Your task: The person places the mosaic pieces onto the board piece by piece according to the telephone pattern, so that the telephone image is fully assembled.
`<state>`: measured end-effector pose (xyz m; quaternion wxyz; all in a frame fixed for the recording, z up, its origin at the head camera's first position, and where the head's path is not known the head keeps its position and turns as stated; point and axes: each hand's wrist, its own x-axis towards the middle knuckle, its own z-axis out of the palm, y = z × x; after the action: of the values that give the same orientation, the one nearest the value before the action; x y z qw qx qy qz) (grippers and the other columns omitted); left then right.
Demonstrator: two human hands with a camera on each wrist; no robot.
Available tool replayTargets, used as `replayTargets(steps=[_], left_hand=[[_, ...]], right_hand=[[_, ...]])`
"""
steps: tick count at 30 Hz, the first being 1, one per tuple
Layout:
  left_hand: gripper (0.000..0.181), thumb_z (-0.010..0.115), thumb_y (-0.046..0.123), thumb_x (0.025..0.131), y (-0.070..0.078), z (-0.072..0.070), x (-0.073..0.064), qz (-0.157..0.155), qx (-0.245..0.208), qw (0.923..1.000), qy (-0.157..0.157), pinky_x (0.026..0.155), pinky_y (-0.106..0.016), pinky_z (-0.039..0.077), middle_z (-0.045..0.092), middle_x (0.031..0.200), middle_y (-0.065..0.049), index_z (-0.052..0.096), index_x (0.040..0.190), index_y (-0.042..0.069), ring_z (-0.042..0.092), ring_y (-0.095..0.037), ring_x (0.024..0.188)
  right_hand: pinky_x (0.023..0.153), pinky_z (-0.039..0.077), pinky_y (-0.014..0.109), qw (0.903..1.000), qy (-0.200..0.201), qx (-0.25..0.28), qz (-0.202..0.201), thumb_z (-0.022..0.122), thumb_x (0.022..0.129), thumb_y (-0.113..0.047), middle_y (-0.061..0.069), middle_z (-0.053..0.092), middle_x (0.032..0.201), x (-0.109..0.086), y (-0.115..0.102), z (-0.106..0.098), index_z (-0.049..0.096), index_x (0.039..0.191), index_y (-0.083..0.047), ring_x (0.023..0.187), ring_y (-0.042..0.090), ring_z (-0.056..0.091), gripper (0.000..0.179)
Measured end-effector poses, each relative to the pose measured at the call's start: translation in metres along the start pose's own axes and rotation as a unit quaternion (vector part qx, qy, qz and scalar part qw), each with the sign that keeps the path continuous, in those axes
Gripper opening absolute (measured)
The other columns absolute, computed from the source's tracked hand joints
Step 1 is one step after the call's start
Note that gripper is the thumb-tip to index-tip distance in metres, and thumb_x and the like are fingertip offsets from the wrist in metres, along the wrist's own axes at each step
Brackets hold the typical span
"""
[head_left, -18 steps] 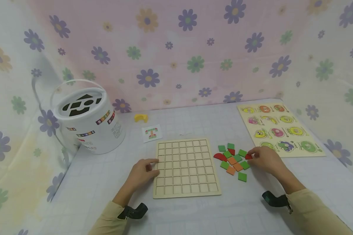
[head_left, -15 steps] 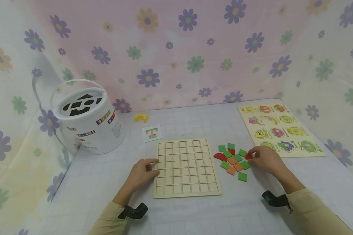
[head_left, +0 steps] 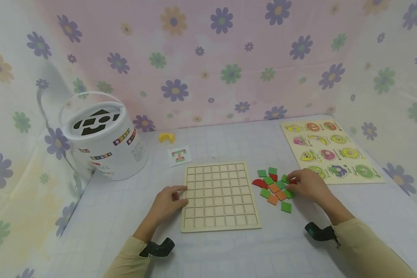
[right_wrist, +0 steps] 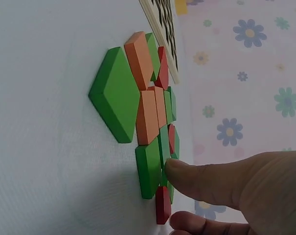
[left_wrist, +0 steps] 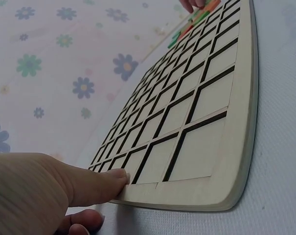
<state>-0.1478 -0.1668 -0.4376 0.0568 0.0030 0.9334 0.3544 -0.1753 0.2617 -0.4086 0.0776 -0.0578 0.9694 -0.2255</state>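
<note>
Along the left edge of a pale wooden grid board [head_left: 219, 196] rests my left hand [head_left: 167, 202], index finger and thumb apart. In the left wrist view its thumb [left_wrist: 106, 185] lies on the board's rim, the other fingers lower beside it. My right hand [head_left: 309, 185] is over the right side of a loose group of coloured tiles, thumb and index finger spread. Close to its fingers are a red piece [right_wrist: 162, 205] and a green tile [right_wrist: 148, 171], partly hidden in the head view. Orange tiles [head_left: 272, 199] and a red half-round piece [head_left: 260, 183] lie nearer the board.
A picture card [head_left: 179, 156] with a coloured T-shaped pattern lies behind the board, near a yellow arch block [head_left: 166, 137]. A white bucket [head_left: 107, 154] with shaped holes in its lid stands at left. A fruit puzzle board [head_left: 328, 154] lies at back right.
My right hand has shifted slightly left over the tiles, now covering part of the red piece and a green tile. My left hand stays at the board's edge.
</note>
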Motion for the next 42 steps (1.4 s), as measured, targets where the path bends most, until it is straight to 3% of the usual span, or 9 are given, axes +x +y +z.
replayTargets(steps=[5,15,29,33,39,42], left_hand=[[0.043,0.077,0.018,0.083,0.001,-0.001,0.000,-0.001,-0.002,1.0000,0.002,0.066,-0.029,0.037,0.056,0.085,-0.004,0.069,0.124,0.013,0.047,-0.016,0.077],[0.044,0.077,0.019,0.083,-0.002,0.001,0.002,-0.002,-0.005,1.0000,-0.003,0.066,-0.029,0.038,0.056,0.085,-0.003,0.068,0.125,0.014,0.047,-0.016,0.078],[0.054,0.078,0.020,0.081,-0.001,-0.001,-0.002,-0.013,0.002,0.9999,0.003,0.064,-0.028,0.037,0.056,0.083,-0.003,0.062,0.132,0.008,0.047,-0.015,0.075],[0.058,0.081,0.021,0.080,-0.001,-0.007,-0.003,-0.007,0.003,0.9997,-0.024,0.069,-0.029,0.038,0.056,0.089,-0.004,0.062,0.134,0.009,0.047,-0.016,0.081],[0.078,0.087,0.020,0.073,-0.001,-0.019,-0.002,0.013,0.037,0.9935,-0.106,0.073,-0.030,0.037,0.052,0.098,-0.005,0.053,0.142,0.012,0.044,-0.017,0.088],[0.083,0.089,0.020,0.070,-0.001,-0.020,0.000,0.013,0.046,0.9917,-0.120,0.072,-0.030,0.036,0.050,0.097,-0.004,0.051,0.144,0.013,0.043,-0.017,0.087]], right_hand=[[0.062,0.041,0.031,0.9998,0.003,-0.006,0.019,0.074,0.084,-0.018,0.020,0.063,0.091,0.007,0.001,0.000,0.069,0.112,0.005,0.076,0.026,0.052,0.036],[0.061,0.042,0.030,0.9989,-0.015,0.000,0.045,0.071,0.086,-0.017,0.020,0.065,0.091,0.012,0.002,-0.002,0.068,0.113,0.007,0.074,0.024,0.053,0.036],[0.069,0.049,0.037,0.9994,-0.025,-0.005,0.021,0.073,0.083,-0.020,0.022,0.065,0.095,0.014,0.008,-0.003,0.069,0.105,0.009,0.080,0.027,0.056,0.037],[0.072,0.051,0.041,0.9997,-0.021,-0.001,0.015,0.073,0.083,-0.024,0.025,0.067,0.103,0.015,0.007,-0.005,0.070,0.106,0.009,0.084,0.028,0.058,0.040],[0.075,0.052,0.045,0.9998,-0.014,-0.002,-0.015,0.072,0.085,-0.028,0.026,0.065,0.107,0.021,-0.007,-0.006,0.071,0.107,0.004,0.087,0.028,0.059,0.039],[0.078,0.052,0.045,0.9991,-0.012,0.000,-0.040,0.072,0.085,-0.029,0.022,0.065,0.106,0.026,-0.019,-0.004,0.072,0.105,0.002,0.091,0.029,0.059,0.037]])
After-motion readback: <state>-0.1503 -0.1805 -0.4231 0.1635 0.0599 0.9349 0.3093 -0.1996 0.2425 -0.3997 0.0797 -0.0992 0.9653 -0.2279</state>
